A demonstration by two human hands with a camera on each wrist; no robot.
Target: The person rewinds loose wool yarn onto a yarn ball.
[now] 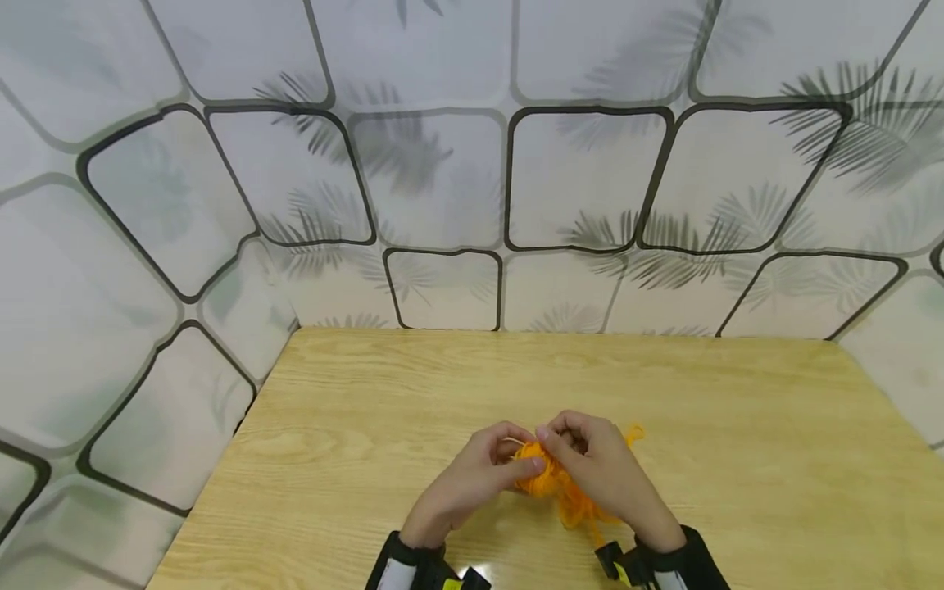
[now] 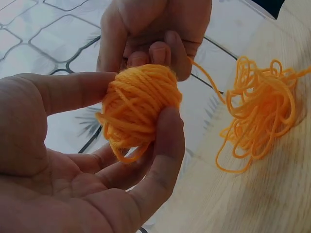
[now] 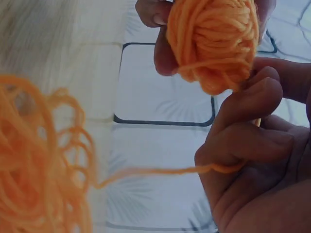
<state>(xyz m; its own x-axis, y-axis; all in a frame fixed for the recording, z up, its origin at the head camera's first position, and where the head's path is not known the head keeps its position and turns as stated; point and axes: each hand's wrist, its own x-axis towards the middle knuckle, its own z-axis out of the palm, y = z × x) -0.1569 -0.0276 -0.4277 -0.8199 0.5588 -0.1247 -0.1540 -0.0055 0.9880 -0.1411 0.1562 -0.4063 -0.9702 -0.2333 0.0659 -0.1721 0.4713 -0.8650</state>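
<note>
An orange yarn ball [image 2: 138, 99], wound in crisscrossing strands with one slack loop at its end, is held above the table [image 1: 332, 426] by the gripping fingers of the left hand [image 1: 475, 471]; the right hand's [image 1: 601, 463] fingers curl round a yarn strand [image 3: 155, 171] leading to a tangled yarn heap [image 2: 262, 107]. Beyond rises a leaf-patterned wall [image 1: 583, 180]. The hands partly cover ball and heap from above; the right wrist view crops both.

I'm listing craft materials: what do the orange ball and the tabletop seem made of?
Orange ball: matte yarn, judging by its twisted, wound strands; wool or acrylic, I can't tell. Tabletop: wood or wood-look laminate, from its grain; smooth-looking with a slight sheen.
</note>
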